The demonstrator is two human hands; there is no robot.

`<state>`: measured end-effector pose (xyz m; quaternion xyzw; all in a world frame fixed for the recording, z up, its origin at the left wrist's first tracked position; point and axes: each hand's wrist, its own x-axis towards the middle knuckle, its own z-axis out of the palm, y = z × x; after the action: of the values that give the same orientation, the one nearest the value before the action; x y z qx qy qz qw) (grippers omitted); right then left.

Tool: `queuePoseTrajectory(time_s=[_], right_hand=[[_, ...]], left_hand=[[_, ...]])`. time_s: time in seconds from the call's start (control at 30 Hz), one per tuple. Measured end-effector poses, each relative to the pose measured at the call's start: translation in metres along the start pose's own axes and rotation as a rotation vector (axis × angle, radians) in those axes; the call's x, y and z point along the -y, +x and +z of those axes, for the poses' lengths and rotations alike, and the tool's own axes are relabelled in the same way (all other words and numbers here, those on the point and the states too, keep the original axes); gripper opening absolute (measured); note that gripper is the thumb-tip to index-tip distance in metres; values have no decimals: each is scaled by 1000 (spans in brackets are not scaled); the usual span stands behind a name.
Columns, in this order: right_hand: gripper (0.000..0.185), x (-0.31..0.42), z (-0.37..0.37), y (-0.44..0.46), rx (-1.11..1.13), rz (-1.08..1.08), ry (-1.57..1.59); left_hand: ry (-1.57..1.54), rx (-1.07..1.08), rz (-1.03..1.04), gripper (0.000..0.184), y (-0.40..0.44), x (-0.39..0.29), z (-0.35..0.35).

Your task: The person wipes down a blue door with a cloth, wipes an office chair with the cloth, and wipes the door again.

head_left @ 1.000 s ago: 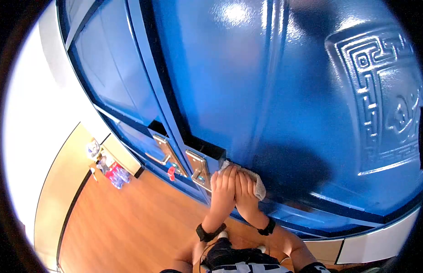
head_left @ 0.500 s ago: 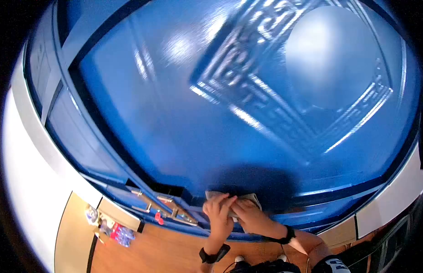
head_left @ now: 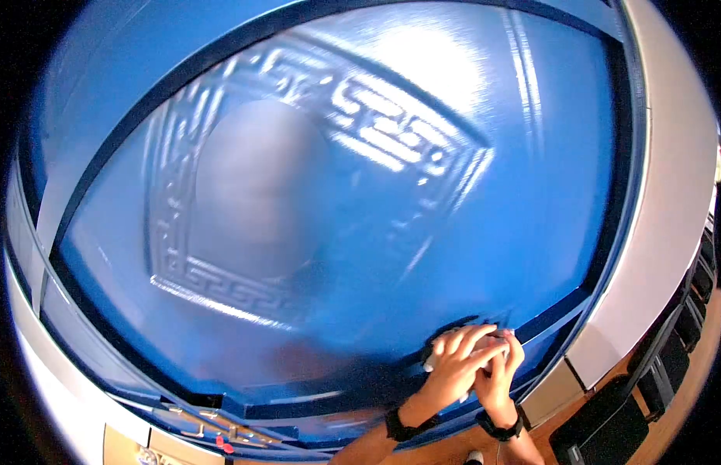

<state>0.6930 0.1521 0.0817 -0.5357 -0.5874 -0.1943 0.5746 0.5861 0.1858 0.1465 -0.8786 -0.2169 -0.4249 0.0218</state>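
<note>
Both hands are together low on a glossy blue door, near its lower right part. Beneath my left hand a pale folded cloth is pressed against the surface. Only small edges of it show. My right hand is beside and partly overlapped by the left, with bent fingers at the cloth's other side. Dark bands circle both wrists. The door carries a raised angular key pattern around a smooth oval bulge.
A metal door handle and lock with red tags sit at the lower left. A pale wall edge runs down the right side. Black chairs stand on the wooden floor at the lower right. A shoe shows below.
Both hands have moved right along the door with the cloth. The view has swung too, so the raised pattern sits further left and the chairs show more.
</note>
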Motion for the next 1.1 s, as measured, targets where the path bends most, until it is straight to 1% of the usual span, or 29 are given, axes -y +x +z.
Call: queuePoseTrajectory(time_s=[0.03,0.07,0.13,0.17,0.2,0.27,0.3,0.33,0.4,0.43,0.47,0.53,0.57,0.67,0.7,0.8,0.83,0.87,0.97,1.07,1.1], right_hand=[[52,-16,-1,-11,-54,108,32],[53,-28,-2,-17,-167,191,56],[53,-44,-15,-19,-255,288,90],[54,-53,-20,-25,-247,324,42],[57,-45,-32,-24,-158,312,-18],[61,-52,-42,-22,-24,305,-26],[65,-60,-48,-17,19,389,134],[72,-72,-53,-13,43,457,243],[70,-100,-57,-3,41,513,556],[64,-100,-59,-5,116,544,559],[59,-114,-63,-4,149,606,645],[53,-140,-67,3,215,718,827],[54,-154,-65,9,237,644,727],[58,-179,-49,17,307,431,442],[57,-182,-46,15,314,378,383],[58,-188,-57,28,278,432,472],[59,-191,-60,35,272,449,506],[59,-194,-62,44,267,471,547],[60,-201,-61,74,249,511,650],[61,-207,-61,108,213,445,603],[62,-208,-62,120,202,400,567]], left_hand=[[31,36,-10,41,12,-7,20],[-42,56,-24,41,23,-10,40],[-123,104,-88,45,50,-25,63],[-143,78,-71,45,60,-29,79],[-138,67,-82,45,66,-32,86],[-133,56,-61,43,83,-40,106],[-73,103,-18,39,92,-40,120],[-79,112,7,37,99,-41,136],[-93,97,36,37,114,-43,155],[-112,143,40,35,120,-45,143],[-167,129,78,33,126,-47,145],[-168,124,104,30,133,-49,149],[-158,147,87,27,135,-49,153],[54,49,112,25,132,-54,167],[-45,76,138,26,136,-50,166],[-51,80,217,28,152,-49,166],[-85,92,228,26,162,-52,159],[-64,36,262,29,170,-51,165],[-52,-24,290,24,194,-52,164],[-89,-139,329,23,218,-53,150],[-144,-142,345,23,227,-50,143]])
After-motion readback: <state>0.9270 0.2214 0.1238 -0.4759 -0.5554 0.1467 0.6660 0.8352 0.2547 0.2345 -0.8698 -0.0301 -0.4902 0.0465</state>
